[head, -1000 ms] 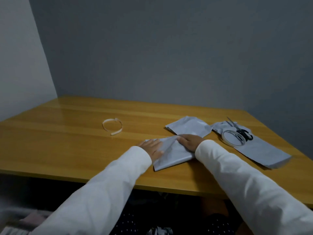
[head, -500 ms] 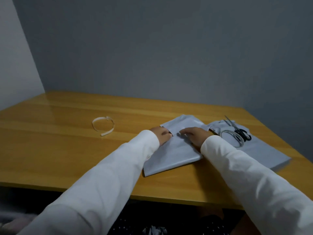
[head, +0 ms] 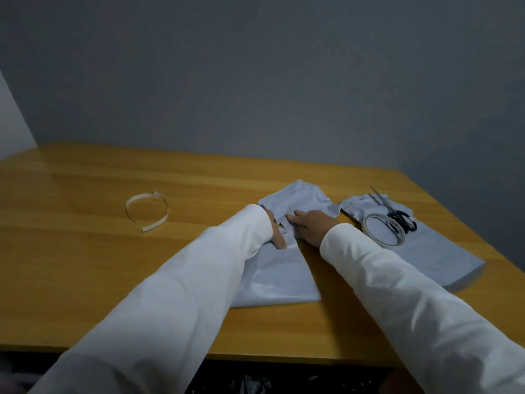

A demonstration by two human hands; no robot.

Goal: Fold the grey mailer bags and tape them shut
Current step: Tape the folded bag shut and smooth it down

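A grey mailer bag [head: 279,268] lies flat on the tabletop [head: 85,265] near its front edge, right of the middle, with its far end rumpled and partly folded over. The right hand [head: 311,226] lies on that fold with fingers stretched flat, pressing it down. The left hand [head: 276,234] is mostly hidden by its white sleeve [head: 176,302]; only a thumb and part of the palm show, resting on the bag, and I cannot tell whether the fingers are curled or straight. Towards the right edge of the tabletop lies a stack of grey mailer bags [head: 437,251], just beside the first. On that stack rest a roll of clear tape [head: 383,230] and, touching it on the far side, black-handled scissors [head: 396,213]. Well apart, towards the left back part of the tabletop, lies a curled strip of white tape backing [head: 147,210]
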